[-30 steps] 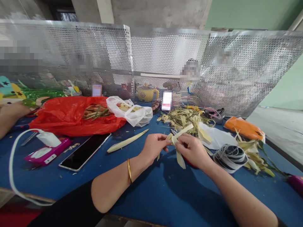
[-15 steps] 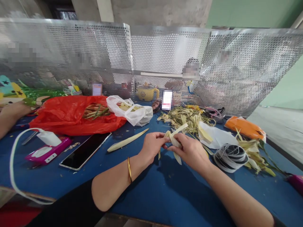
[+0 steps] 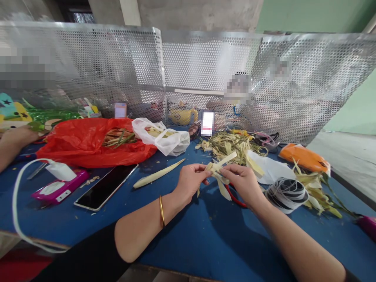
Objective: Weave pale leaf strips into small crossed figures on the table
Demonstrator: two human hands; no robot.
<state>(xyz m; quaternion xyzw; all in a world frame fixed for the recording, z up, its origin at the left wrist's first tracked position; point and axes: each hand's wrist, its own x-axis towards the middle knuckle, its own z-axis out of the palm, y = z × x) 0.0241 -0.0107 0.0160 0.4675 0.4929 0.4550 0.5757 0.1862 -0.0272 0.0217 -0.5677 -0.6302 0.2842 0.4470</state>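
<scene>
1. The left hand (image 3: 190, 182) is pinching pale husk strips (image 3: 225, 161) between thumb and fingers, above the blue desk (image 3: 182, 243).
2. The right hand (image 3: 244, 182) is pinching the same strips from the other side.
3. A curved red handle (image 3: 237, 201) (partly hidden) is showing beside the right hand.
4. A pointed husk (image 3: 158, 173) is lying left of both hands.

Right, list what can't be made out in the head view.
All in the head view:
Full path of the pale husk strips: partly covered by left grip and right grip.
Full shape of the red loop: hidden by the right grip.
Purple object: cut off by the picture's edge.
Bright screen: contents blurred by pixelation.
</scene>
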